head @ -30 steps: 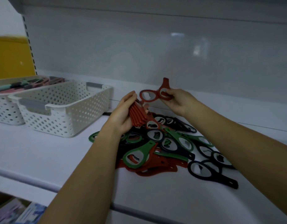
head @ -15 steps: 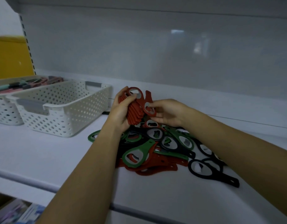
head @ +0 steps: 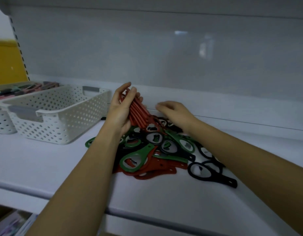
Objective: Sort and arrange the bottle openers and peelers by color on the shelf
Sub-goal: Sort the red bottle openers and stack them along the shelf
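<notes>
A mixed pile of bottle openers lies on the white shelf: green ones, black ones and red ones. My left hand holds a stack of red bottle openers edge-up just above the pile's far left side. To the right of that stack my right hand hovers over the far side of the pile, fingers loosely spread, palm down, holding nothing that I can see.
A white perforated basket stands to the left of the pile. Behind it a second white basket holds pink, teal and dark peelers. The shelf's back panel rises just behind the hands. Packaged goods show below the shelf's front edge.
My right hand brought a red opener to the stack in my left hand, let it go, and has moved right and down over the pile. The stack now tilts more upright.
</notes>
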`<control>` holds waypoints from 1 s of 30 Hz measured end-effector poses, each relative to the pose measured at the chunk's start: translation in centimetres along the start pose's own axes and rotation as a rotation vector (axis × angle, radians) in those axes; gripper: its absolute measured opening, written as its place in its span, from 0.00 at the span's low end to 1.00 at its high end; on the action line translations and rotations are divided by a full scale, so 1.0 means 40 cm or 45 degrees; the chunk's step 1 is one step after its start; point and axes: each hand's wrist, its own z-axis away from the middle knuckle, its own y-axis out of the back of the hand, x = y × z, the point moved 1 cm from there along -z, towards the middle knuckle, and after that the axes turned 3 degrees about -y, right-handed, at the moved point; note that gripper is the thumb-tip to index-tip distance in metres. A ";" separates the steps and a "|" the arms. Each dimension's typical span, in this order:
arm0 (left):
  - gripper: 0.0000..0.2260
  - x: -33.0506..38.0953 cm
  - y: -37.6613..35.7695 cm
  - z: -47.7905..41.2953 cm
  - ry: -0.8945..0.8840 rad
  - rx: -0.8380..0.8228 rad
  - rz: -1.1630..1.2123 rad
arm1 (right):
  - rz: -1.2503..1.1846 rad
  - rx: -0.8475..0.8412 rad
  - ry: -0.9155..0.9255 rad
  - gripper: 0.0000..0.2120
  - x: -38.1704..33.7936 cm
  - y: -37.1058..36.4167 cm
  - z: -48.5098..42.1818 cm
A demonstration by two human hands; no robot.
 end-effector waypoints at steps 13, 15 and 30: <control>0.10 -0.187 -0.474 0.248 -0.308 -0.828 -0.562 | -0.237 -0.054 0.030 0.08 0.125 0.420 0.375; 0.09 -0.243 -0.538 0.306 -0.312 -0.898 -0.520 | -0.095 0.087 0.037 0.07 0.175 0.475 0.442; 0.12 -0.410 -0.566 0.418 -0.012 -0.942 -0.541 | -0.109 0.180 -0.060 0.18 0.339 0.497 0.558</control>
